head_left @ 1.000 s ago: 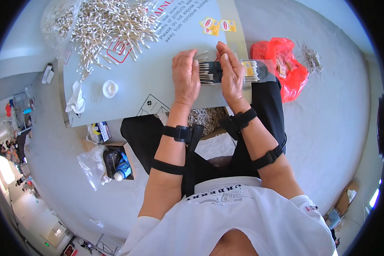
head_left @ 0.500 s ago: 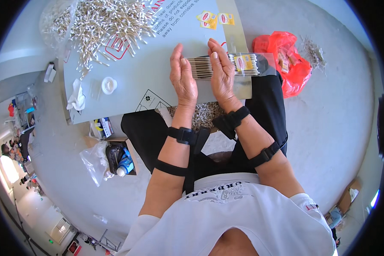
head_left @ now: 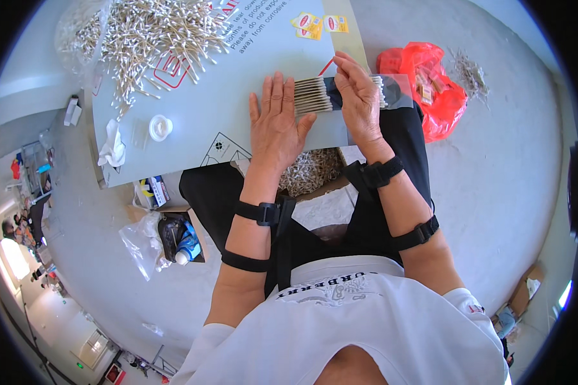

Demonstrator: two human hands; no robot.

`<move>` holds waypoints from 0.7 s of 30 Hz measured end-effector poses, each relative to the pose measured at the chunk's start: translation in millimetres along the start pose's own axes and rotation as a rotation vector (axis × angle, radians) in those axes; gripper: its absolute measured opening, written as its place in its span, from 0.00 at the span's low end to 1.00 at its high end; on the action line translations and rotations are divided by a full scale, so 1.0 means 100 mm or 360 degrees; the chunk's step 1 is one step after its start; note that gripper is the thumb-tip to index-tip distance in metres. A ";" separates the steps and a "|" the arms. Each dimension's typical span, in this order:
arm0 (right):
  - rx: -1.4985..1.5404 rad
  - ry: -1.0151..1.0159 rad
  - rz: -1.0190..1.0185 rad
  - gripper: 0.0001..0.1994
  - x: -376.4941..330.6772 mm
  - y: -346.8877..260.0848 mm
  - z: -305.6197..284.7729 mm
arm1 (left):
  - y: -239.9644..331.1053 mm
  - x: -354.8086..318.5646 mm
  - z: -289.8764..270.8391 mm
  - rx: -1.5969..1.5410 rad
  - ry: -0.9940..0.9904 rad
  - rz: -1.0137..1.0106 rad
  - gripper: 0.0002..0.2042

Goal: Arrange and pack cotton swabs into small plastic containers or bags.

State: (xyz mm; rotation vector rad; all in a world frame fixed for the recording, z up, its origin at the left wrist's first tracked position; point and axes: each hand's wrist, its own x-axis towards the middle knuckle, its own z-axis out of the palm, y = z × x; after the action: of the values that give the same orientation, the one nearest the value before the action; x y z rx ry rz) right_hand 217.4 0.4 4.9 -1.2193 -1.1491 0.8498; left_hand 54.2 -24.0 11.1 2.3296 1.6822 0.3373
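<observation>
A flat row of cotton swabs lies near the right edge of the table, with white tips showing at its right end. Clear plastic film reaches past that end and over the table's edge. My left hand rests flat, back up, fingers stretched, covering the row's left end. Over the right part of the row is my right hand, its fingers bent and pressed together; anything pinched in them is hidden. Between the hands a dark patch crosses the row. Small yellow labels lie farther back.
A big heap of loose cotton swabs covers the table's far left beside a clear bag. Nearer are a round white lid and crumpled tissue. A red plastic bag is right of the table; a box of swabs sits below its edge.
My left hand has turned from upright on its edge to palm down on the swabs. My right hand has shifted right, its fingers bending, and now covers the yellow label on the row.
</observation>
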 end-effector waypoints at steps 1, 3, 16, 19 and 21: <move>-0.0042 -0.0027 0.0015 0.12 -0.01 0.01 -0.01 | 0.00 -0.01 0.00 0.0000 -0.0001 0.0000 0.35; -0.0083 -0.0055 0.0031 0.12 -0.04 0.01 0.00 | 0.01 -0.02 0.01 0.0076 -0.0018 0.0012 0.37; 0.0090 -0.0074 0.0008 0.13 -0.10 0.08 0.08 | -0.07 0.07 0.03 0.0051 0.0112 0.0113 0.37; 0.0112 -0.0025 0.0014 0.13 -0.09 0.09 0.09 | -0.06 0.11 0.04 -0.0304 0.0265 0.0132 0.34; 0.0135 0.0016 0.0026 0.13 -0.09 0.08 0.13 | -0.03 0.12 0.05 -0.1184 0.0534 -0.0086 0.30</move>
State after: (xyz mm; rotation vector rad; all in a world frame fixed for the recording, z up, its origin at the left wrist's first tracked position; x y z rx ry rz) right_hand 203.3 -3.3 -5.1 -1.1633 -1.0857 0.8949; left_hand 56.7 -11.7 6.1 1.7269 1.3957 1.1664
